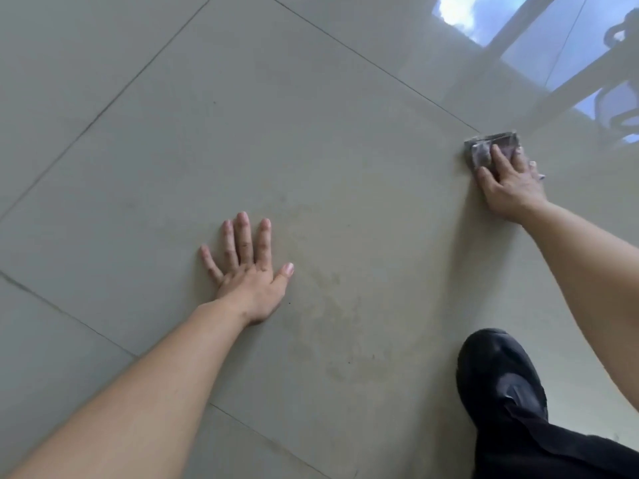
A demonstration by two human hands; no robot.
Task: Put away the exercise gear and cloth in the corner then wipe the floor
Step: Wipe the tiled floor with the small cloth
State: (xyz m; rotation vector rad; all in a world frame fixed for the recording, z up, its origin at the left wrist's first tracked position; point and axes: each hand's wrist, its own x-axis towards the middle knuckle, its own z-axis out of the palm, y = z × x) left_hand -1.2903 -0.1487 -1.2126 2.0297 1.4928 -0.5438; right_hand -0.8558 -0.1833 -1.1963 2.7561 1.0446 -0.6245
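A small folded grey wiping cloth (pixel 484 146) lies flat on the pale tiled floor (pixel 311 133) at the right. My right hand (pixel 511 188) presses down on it, fingers spread over its near half. My left hand (pixel 249 271) rests flat on the floor in the middle of a large tile, fingers apart, holding nothing. Faint dull smudges (pixel 332 299) mark the tile between my two hands. No exercise gear is in view.
My black shoe (pixel 501 378) and dark trouser leg stand on the floor at the lower right, below my right arm. The glossy tiles at the upper right mirror a window (pixel 539 46) with sky and a railing. Dark grout lines cross the floor.
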